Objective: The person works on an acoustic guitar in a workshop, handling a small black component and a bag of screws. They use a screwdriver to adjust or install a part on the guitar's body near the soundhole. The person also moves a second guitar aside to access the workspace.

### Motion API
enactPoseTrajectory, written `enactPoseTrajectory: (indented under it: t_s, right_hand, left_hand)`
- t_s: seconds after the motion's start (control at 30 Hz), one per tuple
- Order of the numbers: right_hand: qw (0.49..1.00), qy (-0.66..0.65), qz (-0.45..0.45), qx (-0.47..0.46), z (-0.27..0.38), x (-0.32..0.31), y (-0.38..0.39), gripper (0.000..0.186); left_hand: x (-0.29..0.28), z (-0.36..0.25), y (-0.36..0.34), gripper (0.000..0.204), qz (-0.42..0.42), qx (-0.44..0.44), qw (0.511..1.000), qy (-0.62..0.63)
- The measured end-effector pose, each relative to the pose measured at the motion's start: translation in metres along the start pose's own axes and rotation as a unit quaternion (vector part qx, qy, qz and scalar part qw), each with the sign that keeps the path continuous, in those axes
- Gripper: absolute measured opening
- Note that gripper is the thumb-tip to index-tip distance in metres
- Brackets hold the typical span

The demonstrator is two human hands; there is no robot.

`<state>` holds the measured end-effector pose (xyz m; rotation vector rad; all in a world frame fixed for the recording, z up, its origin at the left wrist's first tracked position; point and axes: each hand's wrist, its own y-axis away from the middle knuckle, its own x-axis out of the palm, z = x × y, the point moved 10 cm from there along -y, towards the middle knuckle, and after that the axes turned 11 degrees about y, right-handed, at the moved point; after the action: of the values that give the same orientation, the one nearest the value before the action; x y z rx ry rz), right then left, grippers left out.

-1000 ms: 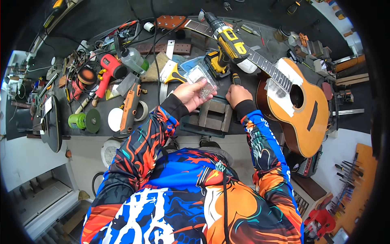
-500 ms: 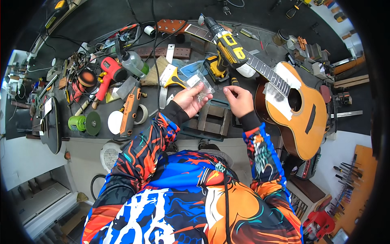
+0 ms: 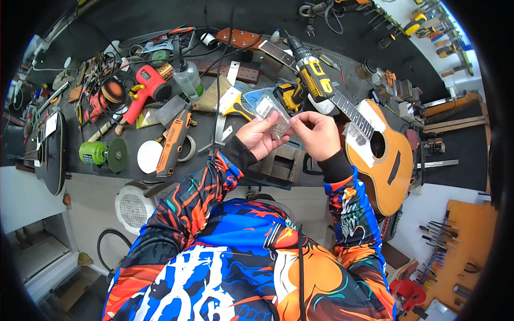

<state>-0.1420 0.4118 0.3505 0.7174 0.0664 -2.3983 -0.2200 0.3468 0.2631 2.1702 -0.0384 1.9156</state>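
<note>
Clear plastic bag (image 3: 274, 119): small, held up between both hands above the desk (image 3: 134, 136).
Left hand (image 3: 261, 137): fingers pinched on the bag's lower left side.
Right hand (image 3: 316, 134): fingers closed on its right edge.
Behind: yellow drill (image 3: 310, 80); guitar (image 3: 383, 155) at right.

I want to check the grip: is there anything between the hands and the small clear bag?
Nothing visible. The left hand holds the small clear bag directly, and the right hand pinches its edge, above the workbench.
</note>
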Motion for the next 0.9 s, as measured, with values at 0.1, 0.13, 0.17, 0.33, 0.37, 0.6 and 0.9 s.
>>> enactPoseTrajectory:
  t_s: [0.1,0.13,0.17,0.33,0.37,0.6,0.9]
  right_hand:
    - [0.984,0.173,-0.016,-0.044,0.055,-0.014,0.006,0.020]
    - [0.971,0.221,-0.041,-0.087,0.070,-0.018,0.007,0.021]
    - [0.959,0.259,-0.058,-0.097,0.084,-0.021,0.005,0.021]
    - [0.940,0.316,-0.010,-0.130,0.106,-0.012,-0.009,0.021]
    - [0.931,0.354,-0.013,-0.093,0.108,-0.013,-0.015,0.022]
    - [0.938,0.340,0.034,-0.066,0.099,0.004,-0.020,0.021]
    - [0.937,0.302,0.024,-0.174,0.089,0.026,-0.026,0.015]
  left_hand:
    - [0.007,-0.007,0.009,0.026,0.001,0.023,1.000,-0.005]
    - [0.009,-0.008,0.011,0.025,0.012,0.030,0.999,0.008]
    - [0.010,-0.009,0.013,0.025,0.022,0.038,0.999,0.021]
    - [0.006,-0.011,0.013,0.025,0.040,0.054,0.996,0.050]
    - [0.006,-0.013,0.016,0.025,0.038,0.062,0.996,0.052]
    - [0.010,-0.034,0.022,0.021,0.037,0.091,0.994,0.056]
    - [-0.031,-0.068,0.026,0.033,-0.016,0.122,0.992,-0.006]
